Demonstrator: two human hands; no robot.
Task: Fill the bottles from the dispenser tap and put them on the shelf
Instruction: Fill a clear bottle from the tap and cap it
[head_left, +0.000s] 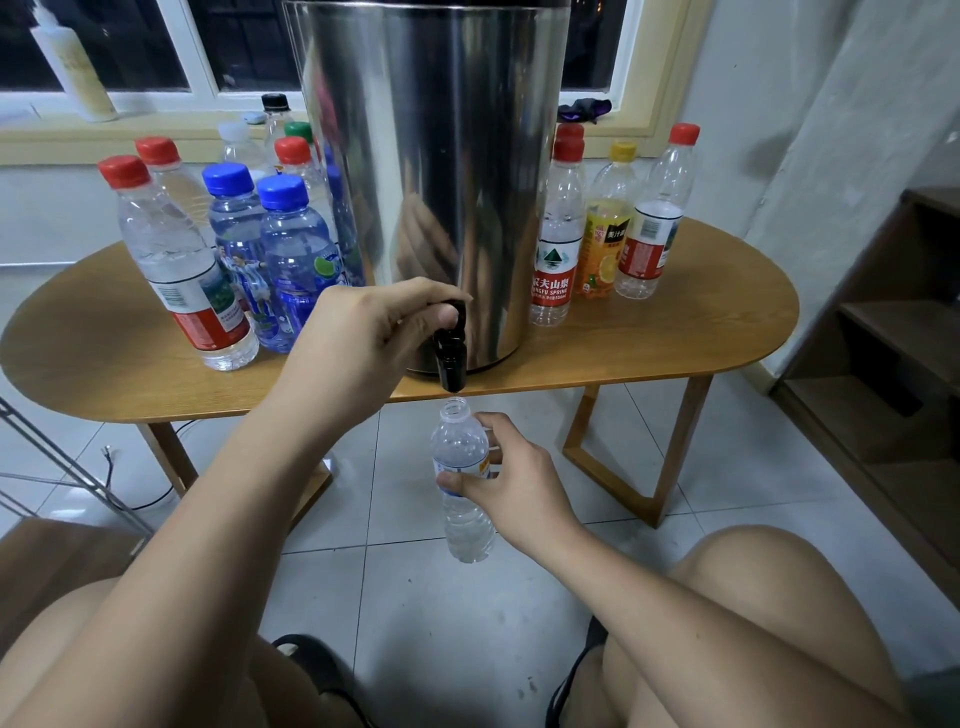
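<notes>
A tall steel dispenser stands on an oval wooden table, its black tap hanging over the front edge. My left hand pinches the tap's handle with thumb and fingers. Directly below the spout, my right hand grips a small clear uncapped bottle upright; water shows in its lower part. Several capped bottles with red and blue lids stand left of the dispenser. More capped bottles, one with an orange label, stand to its right. A dark wooden shelf is at the far right.
A white bottle stands on the window sill behind the table. A metal rack reaches in at the left. My bare knees and dark sandals fill the bottom of the view over the tiled floor.
</notes>
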